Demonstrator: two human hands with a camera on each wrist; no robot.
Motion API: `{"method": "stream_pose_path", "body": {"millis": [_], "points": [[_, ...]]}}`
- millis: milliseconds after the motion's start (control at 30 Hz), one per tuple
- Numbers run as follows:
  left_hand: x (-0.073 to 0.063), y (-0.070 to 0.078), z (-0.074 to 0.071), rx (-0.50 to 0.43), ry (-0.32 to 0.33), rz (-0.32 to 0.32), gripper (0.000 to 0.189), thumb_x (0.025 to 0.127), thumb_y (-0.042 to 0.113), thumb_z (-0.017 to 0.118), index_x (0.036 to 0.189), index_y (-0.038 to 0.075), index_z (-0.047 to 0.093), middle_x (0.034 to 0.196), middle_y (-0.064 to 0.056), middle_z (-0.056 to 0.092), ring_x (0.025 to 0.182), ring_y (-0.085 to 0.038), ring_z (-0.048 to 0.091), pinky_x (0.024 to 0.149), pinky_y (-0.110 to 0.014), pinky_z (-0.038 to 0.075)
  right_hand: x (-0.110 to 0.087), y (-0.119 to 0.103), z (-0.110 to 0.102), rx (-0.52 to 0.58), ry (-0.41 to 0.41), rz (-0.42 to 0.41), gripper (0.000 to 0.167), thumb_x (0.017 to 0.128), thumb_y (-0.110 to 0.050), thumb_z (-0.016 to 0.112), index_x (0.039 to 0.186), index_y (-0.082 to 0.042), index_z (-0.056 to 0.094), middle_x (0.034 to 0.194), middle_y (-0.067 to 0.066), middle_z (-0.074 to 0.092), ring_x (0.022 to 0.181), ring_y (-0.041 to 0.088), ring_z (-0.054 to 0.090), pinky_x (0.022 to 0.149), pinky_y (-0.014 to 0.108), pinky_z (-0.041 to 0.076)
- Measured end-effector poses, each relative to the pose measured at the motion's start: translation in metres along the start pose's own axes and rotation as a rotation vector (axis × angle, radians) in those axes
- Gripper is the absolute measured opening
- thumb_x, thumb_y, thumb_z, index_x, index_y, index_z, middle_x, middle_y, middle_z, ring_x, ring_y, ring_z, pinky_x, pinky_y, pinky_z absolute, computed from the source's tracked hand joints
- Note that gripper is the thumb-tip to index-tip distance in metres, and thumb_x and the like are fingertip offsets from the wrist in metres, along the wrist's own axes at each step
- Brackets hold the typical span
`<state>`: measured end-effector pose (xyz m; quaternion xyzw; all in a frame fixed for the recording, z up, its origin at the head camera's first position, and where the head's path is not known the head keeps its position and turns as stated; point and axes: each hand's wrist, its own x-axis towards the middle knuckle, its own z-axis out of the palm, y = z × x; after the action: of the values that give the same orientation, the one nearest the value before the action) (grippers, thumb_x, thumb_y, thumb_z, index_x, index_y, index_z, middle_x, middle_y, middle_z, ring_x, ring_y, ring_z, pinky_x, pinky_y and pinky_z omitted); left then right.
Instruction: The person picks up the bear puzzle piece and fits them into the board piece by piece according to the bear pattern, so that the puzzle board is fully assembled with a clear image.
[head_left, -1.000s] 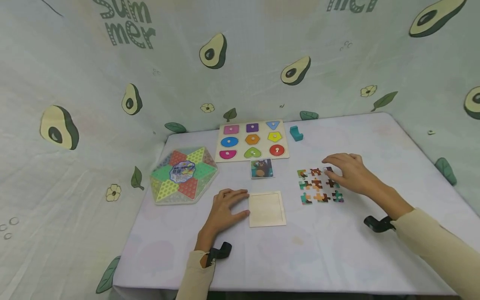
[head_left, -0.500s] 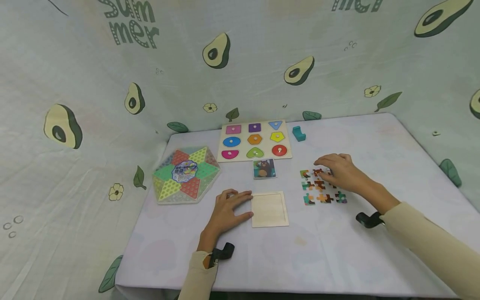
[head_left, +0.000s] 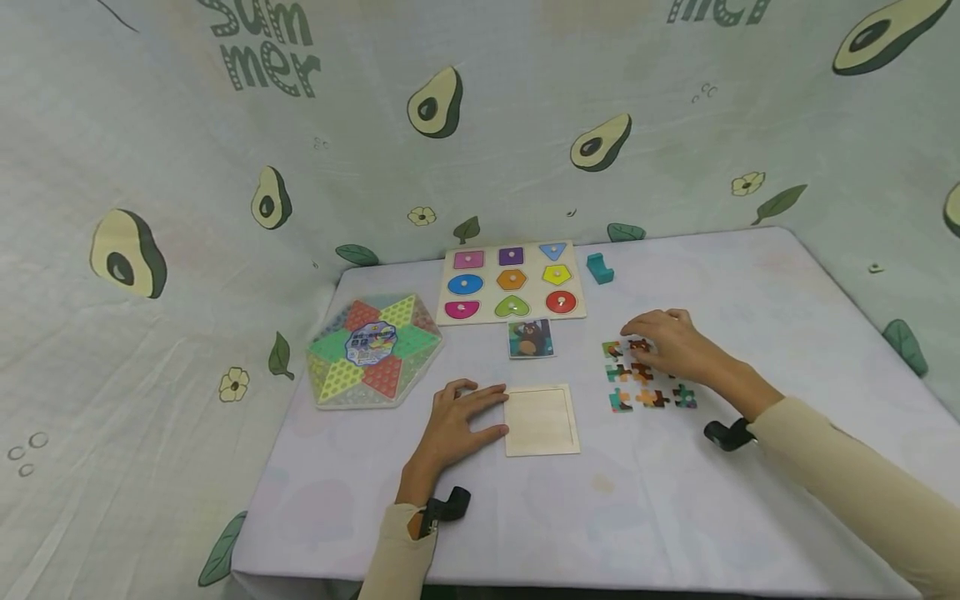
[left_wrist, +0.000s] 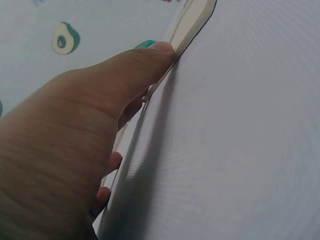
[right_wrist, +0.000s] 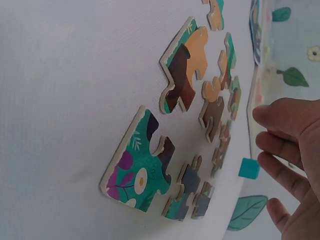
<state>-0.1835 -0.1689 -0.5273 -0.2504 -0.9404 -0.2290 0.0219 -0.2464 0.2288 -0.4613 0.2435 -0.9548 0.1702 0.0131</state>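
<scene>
Thumb and fingertips of my left hand (head_left: 450,427) rest at the left edge of a square wooden puzzle tray (head_left: 542,421). In the left wrist view the thumb lies along the tray's pale edge (left_wrist: 192,22). My right hand (head_left: 677,346) hovers over the back of a group of loose jigsaw pieces (head_left: 620,401) laid out in rows, hiding some of them. Seen from the right wrist, its fingers are spread with nothing between them. A corner jigsaw piece (right_wrist: 137,162) in teal with a white flower is closest to that camera.
A bear picture card (head_left: 530,339) lies behind the tray. Farther back is a wooden shape board (head_left: 512,283) with knobbed coloured shapes, beside a teal block (head_left: 600,268). A hexagonal Chinese checkers box (head_left: 372,352) sits on the left of the white-clothed table (head_left: 637,525).
My right hand has moved left across the back rows of jigsaw pieces, uncovering some on the right. The left hand stays at the tray's edge. The head view has shifted slightly.
</scene>
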Motion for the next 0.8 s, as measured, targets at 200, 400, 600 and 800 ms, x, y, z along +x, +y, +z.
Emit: {"method": "stream_pose_path", "body": {"millis": [200,400,600,800], "points": [[-0.001,-0.001,0.001,0.001,-0.002,-0.013,0.054,0.088,0.060,0.068,0.136,0.036,0.063,0.145,0.022,0.050,0.132,-0.016,0.036,0.106,-0.048,0.027,0.003,0.005,0.006,0.006,-0.013,-0.024,0.032,0.089,-0.013,0.076,0.119,-0.003,0.070,0.123,0.014,0.066,0.120,0.035,0.054,0.100,0.065,0.025],[-0.002,-0.002,0.002,-0.004,0.015,-0.012,0.054,0.087,0.061,0.067,0.135,0.036,0.064,0.144,0.022,0.051,0.131,-0.016,0.036,0.106,-0.049,0.027,0.009,0.009,0.014,0.002,-0.006,-0.067,0.032,0.089,-0.013,0.077,0.119,-0.004,0.070,0.122,0.013,0.067,0.119,0.034,0.055,0.099,0.064,0.027],[-0.001,-0.003,0.003,-0.010,0.020,0.000,0.054,0.088,0.062,0.066,0.136,0.036,0.063,0.145,0.022,0.051,0.131,-0.017,0.036,0.105,-0.049,0.028,0.016,0.011,0.020,-0.011,-0.014,-0.088,0.031,0.089,-0.013,0.077,0.118,-0.005,0.071,0.120,0.011,0.068,0.113,0.032,0.057,0.094,0.058,0.032],[0.001,-0.005,0.002,-0.003,0.021,0.021,0.054,0.088,0.061,0.067,0.136,0.035,0.063,0.145,0.020,0.052,0.132,-0.017,0.037,0.104,-0.049,0.028,0.020,0.012,0.020,-0.007,-0.043,-0.080,0.030,0.089,-0.013,0.076,0.118,-0.005,0.070,0.117,0.009,0.069,0.109,0.028,0.058,0.085,0.048,0.036]]}}
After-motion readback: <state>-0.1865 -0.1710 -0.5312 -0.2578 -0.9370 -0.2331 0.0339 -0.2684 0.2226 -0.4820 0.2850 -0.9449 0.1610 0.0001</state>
